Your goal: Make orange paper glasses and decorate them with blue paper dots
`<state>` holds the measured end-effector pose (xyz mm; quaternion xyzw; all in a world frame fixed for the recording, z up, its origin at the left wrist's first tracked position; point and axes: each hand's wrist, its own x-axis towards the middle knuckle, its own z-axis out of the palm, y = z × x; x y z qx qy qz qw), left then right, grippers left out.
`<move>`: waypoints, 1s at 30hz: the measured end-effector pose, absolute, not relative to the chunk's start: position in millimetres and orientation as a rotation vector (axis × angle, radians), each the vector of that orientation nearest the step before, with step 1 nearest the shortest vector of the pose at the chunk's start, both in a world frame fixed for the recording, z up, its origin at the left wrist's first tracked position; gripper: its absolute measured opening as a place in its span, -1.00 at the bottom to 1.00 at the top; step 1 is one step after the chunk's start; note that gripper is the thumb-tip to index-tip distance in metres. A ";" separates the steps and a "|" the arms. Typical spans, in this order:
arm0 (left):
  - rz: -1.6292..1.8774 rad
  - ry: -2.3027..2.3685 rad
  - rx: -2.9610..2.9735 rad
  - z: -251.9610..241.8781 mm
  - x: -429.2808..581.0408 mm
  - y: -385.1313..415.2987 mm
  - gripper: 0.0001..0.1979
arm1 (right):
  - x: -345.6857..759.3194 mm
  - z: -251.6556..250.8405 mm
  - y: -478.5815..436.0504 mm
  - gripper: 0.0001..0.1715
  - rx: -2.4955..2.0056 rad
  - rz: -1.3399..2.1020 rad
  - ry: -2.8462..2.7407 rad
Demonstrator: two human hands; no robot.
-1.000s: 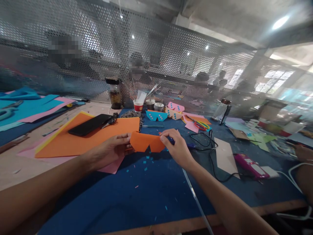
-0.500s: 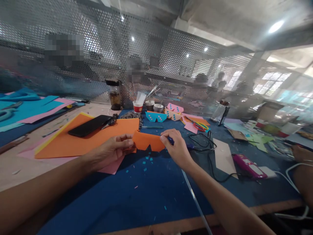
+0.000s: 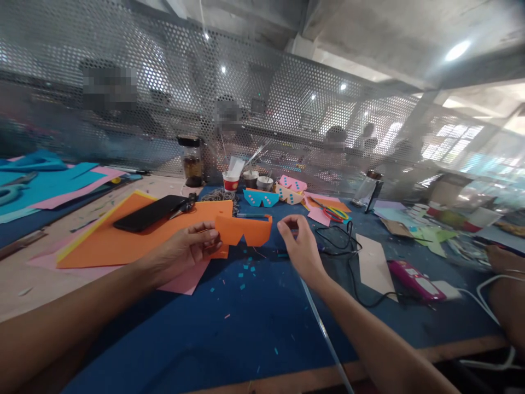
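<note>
My left hand point(image 3: 199, 241) pinches the left end of an orange paper piece point(image 3: 245, 232), cut with a notch in its lower edge and held above the blue mat point(image 3: 229, 334). To the right of the paper, apart from it, is my right hand point(image 3: 297, 241), its thumb and fingertips curled toward each other; whether anything small sits between them is too hard to make out. A clear stick point(image 3: 324, 328) runs from below that hand to the front edge. Small blue paper bits point(image 3: 246, 268) lie under the orange piece.
At the left, a black phone point(image 3: 150, 212) rests on orange sheets point(image 3: 102, 246). Behind stand a jar point(image 3: 192, 164), cups and decorated blue point(image 3: 261, 197), pink and peach paper pieces. On the right are scissors point(image 3: 334, 212), a black cable, and a magenta device point(image 3: 416, 280).
My right hand has let go of the orange paper's right end and moved slightly right. The paper, still in my left hand, has shifted left and up.
</note>
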<state>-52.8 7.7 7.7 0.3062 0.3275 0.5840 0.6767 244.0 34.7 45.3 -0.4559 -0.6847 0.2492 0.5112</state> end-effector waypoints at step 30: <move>1.257 0.698 0.685 8.1 -52.3 6.0 -0.78 | 233.3 46.4 31.5 -0.43 -0.814 1.550 -1.058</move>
